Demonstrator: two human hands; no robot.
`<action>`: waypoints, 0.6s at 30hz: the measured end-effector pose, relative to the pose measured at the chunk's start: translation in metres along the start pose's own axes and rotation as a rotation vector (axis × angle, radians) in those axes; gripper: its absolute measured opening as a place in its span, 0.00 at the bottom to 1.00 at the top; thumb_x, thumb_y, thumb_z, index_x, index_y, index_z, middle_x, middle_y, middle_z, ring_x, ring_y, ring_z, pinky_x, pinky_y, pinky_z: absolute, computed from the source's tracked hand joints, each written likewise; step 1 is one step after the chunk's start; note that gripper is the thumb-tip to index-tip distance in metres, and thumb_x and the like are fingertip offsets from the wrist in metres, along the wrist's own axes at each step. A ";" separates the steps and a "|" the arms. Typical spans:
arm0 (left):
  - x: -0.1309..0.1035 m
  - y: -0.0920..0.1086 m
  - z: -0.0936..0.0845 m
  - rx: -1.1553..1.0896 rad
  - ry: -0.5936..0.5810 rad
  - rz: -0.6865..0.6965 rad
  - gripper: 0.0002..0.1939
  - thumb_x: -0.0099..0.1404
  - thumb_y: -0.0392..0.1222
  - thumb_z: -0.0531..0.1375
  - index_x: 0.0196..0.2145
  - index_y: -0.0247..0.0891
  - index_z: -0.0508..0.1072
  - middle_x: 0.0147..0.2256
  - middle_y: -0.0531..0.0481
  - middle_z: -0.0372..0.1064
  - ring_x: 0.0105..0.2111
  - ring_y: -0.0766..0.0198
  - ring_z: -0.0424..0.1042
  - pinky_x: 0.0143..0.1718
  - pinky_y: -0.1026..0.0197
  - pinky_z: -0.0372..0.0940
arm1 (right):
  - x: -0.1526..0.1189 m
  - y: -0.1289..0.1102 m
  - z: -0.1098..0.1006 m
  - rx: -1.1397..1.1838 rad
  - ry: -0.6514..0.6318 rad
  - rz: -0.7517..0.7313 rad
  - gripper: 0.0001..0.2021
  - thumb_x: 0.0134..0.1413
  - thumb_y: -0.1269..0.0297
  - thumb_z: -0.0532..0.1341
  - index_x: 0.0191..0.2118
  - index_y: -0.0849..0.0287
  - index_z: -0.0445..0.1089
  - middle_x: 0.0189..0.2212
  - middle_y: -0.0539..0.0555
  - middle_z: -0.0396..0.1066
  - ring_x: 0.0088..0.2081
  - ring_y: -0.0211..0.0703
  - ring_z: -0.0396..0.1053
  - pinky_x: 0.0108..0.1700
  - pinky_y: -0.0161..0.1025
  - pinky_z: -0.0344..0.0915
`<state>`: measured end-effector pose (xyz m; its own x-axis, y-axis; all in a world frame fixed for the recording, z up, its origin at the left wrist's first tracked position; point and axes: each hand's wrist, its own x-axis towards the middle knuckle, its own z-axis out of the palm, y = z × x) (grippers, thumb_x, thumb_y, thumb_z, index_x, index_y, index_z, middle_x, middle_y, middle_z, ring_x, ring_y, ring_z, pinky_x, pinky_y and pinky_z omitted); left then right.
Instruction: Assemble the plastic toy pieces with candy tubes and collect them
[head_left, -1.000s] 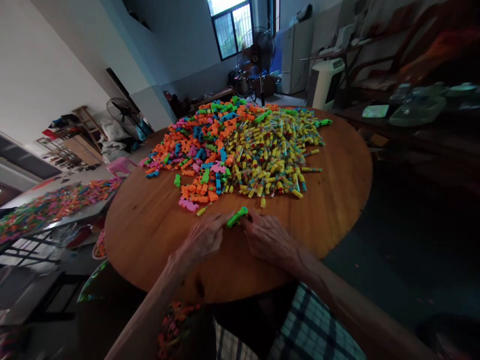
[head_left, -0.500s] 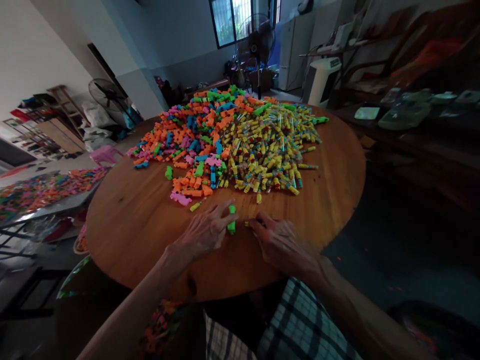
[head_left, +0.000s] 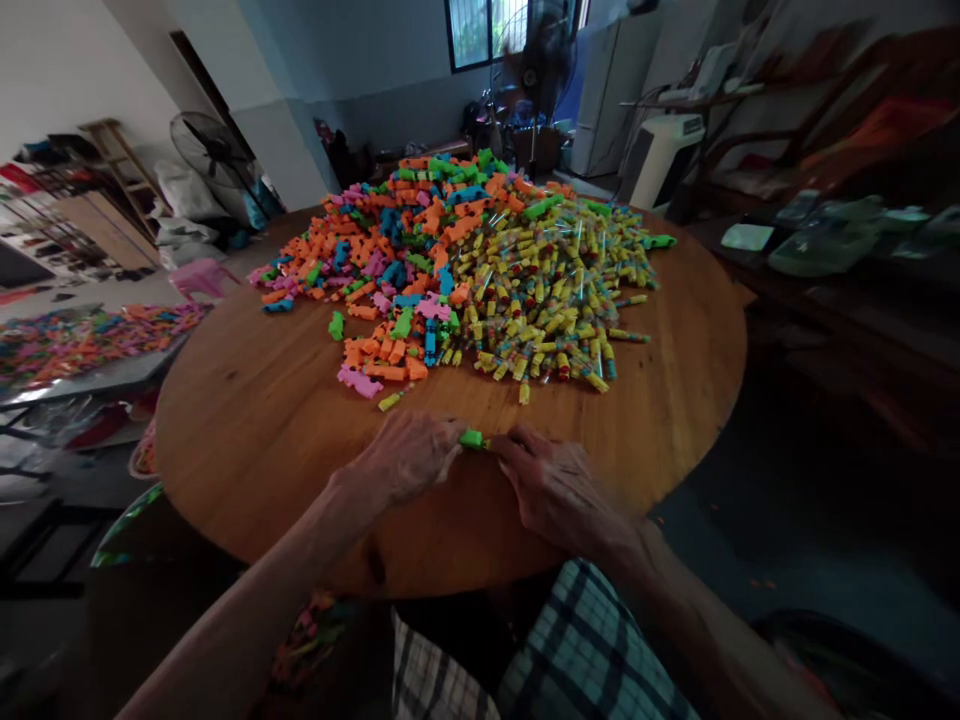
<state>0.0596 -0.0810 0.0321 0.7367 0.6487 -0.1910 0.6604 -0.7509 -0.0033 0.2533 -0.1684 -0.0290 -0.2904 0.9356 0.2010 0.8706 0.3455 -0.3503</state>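
Near the front edge of the round wooden table, my left hand (head_left: 416, 450) is closed on a small green plastic toy piece (head_left: 472, 439), shaped like a little car. My right hand (head_left: 544, 475) pinches a small yellow tube (head_left: 487, 444), mostly hidden by the fingers. The tube's tip meets the right end of the green piece; whether it is inside, I cannot tell. Beyond my hands lie a heap of orange, green, blue and pink toy pieces (head_left: 375, 260) and, to its right, a heap of clear-and-yellow tubes (head_left: 547, 290).
The round wooden table (head_left: 247, 450) carries both heaps. A single yellow tube (head_left: 390, 401) and a pink piece (head_left: 360, 381) lie at the near side of the heaps. At left, a lower table (head_left: 97, 370) holds more coloured pieces. A standing fan (head_left: 531, 75) is behind.
My left hand has turned the green piece from upright in view to lying sideways, and brought it against the tube in my right hand. The view has shifted slightly.
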 end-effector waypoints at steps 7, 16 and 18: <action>0.001 0.001 -0.001 0.030 -0.034 -0.016 0.12 0.73 0.40 0.52 0.46 0.41 0.75 0.41 0.48 0.75 0.33 0.58 0.71 0.28 0.60 0.54 | 0.003 0.001 -0.003 -0.088 -0.037 -0.029 0.13 0.63 0.74 0.52 0.49 0.62 0.69 0.42 0.57 0.68 0.29 0.39 0.59 0.29 0.43 0.43; 0.009 -0.009 0.001 0.061 -0.025 0.080 0.11 0.71 0.36 0.53 0.44 0.39 0.76 0.39 0.48 0.73 0.25 0.65 0.65 0.24 0.60 0.49 | 0.009 0.008 -0.002 -0.269 -0.119 -0.156 0.17 0.52 0.76 0.55 0.48 0.64 0.67 0.42 0.58 0.66 0.25 0.37 0.54 0.27 0.43 0.42; 0.010 -0.012 0.001 0.066 -0.021 0.125 0.11 0.70 0.33 0.53 0.41 0.38 0.75 0.38 0.48 0.73 0.25 0.66 0.64 0.24 0.60 0.49 | 0.012 0.009 -0.002 -0.282 -0.153 -0.189 0.16 0.50 0.75 0.55 0.47 0.63 0.67 0.41 0.58 0.65 0.25 0.37 0.53 0.26 0.43 0.41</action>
<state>0.0590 -0.0651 0.0287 0.8090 0.5472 -0.2145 0.5521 -0.8327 -0.0423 0.2586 -0.1543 -0.0275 -0.4935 0.8649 0.0913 0.8652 0.4989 -0.0497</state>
